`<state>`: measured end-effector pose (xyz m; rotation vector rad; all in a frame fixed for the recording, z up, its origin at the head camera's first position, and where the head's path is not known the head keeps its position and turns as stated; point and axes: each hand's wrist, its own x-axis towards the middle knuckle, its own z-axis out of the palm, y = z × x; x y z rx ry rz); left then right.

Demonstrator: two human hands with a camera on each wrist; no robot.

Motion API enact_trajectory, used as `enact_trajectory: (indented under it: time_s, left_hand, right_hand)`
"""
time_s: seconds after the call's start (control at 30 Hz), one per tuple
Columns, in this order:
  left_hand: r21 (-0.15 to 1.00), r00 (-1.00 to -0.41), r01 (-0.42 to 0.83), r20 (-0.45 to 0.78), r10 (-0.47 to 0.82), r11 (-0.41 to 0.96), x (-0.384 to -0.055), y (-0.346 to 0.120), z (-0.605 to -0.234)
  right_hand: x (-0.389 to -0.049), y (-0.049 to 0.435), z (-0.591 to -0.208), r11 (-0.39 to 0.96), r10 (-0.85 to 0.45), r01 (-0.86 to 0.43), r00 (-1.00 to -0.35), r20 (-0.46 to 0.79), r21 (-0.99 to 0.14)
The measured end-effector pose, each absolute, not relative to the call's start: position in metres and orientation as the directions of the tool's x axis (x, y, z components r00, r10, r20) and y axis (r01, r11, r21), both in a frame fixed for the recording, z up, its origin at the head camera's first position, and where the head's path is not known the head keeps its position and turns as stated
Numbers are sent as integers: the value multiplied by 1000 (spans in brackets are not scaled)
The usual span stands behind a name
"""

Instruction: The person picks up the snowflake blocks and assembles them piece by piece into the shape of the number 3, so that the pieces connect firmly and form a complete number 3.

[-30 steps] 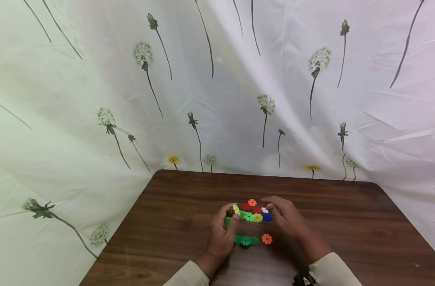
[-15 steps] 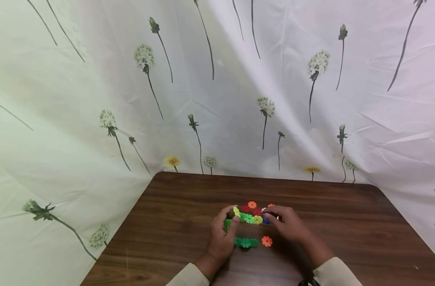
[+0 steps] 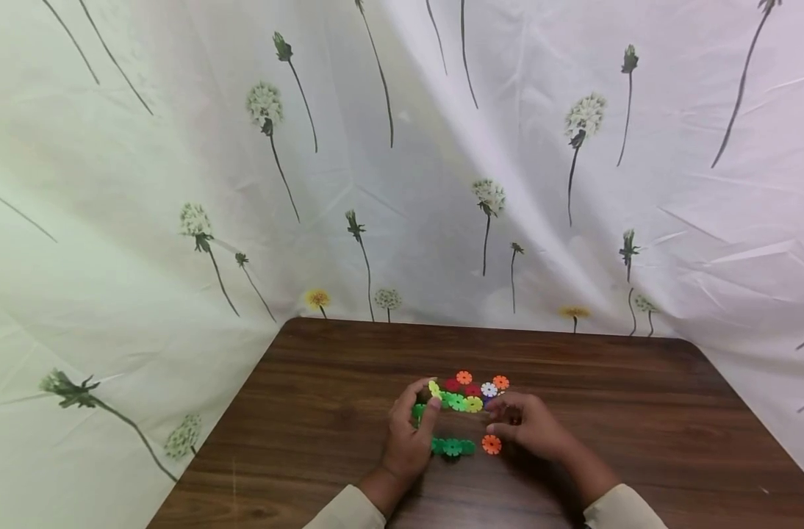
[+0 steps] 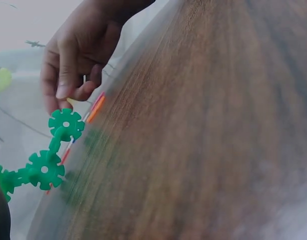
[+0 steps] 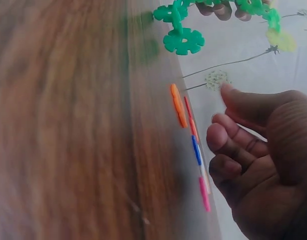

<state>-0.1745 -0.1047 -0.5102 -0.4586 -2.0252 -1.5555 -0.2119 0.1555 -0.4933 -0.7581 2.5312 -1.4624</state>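
My left hand grips a curved chain of interlocking flower-shaped discs, running from yellow through light green to dark green. The chain's dark green end hangs close over the table in the left wrist view. My right hand hovers right of the chain, fingers loosely bent and thumb apart, with nothing between them in the right wrist view. Below its thumb lies a loose orange disc. A blue disc is partly hidden by the right fingertips.
Behind the chain lie loose discs on the brown wooden table: a white one, red ones and two more orange ones. A pink disc shows in the right wrist view. A flower-print cloth hangs behind the table.
My right hand has moved from over the white and blue discs toward the front orange disc, uncovering the white disc and the back right orange one. The left hand keeps holding the chain in place.
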Motion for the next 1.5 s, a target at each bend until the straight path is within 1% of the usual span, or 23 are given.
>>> enact_trajectory:
  time_s: [0.23, 0.47, 0.7, 1.0, 1.27, 1.5]
  left_hand:
    - [756, -780, 588, 624, -45, 289, -176, -105, -510]
    - [765, -786, 585, 617, -46, 269, -174, -106, -511]
    - [757, -780, 587, 623, -50, 287, -175, -106, -510]
    - [766, -788, 578, 613, -51, 283, -175, -107, -512]
    - [772, -794, 572, 605, -48, 276, -176, -106, -512]
    - [768, -790, 579, 611, -41, 274, -177, -106, -513]
  right_hand:
    - [-214, 158, -503, 401, -522, -365, -845, 118, -840]
    - [-214, 157, -508, 396, -562, -392, -819, 118, -830]
    - [-218, 158, -511, 427, -565, -414, -817, 120, -804]
    - [-216, 157, -512, 417, -551, -369, -829, 92, -830]
    - [-215, 156, -512, 415, -476, -268, -878, 43, -869]
    - [-216, 155, -509, 404, -449, -269, -891, 67, -874]
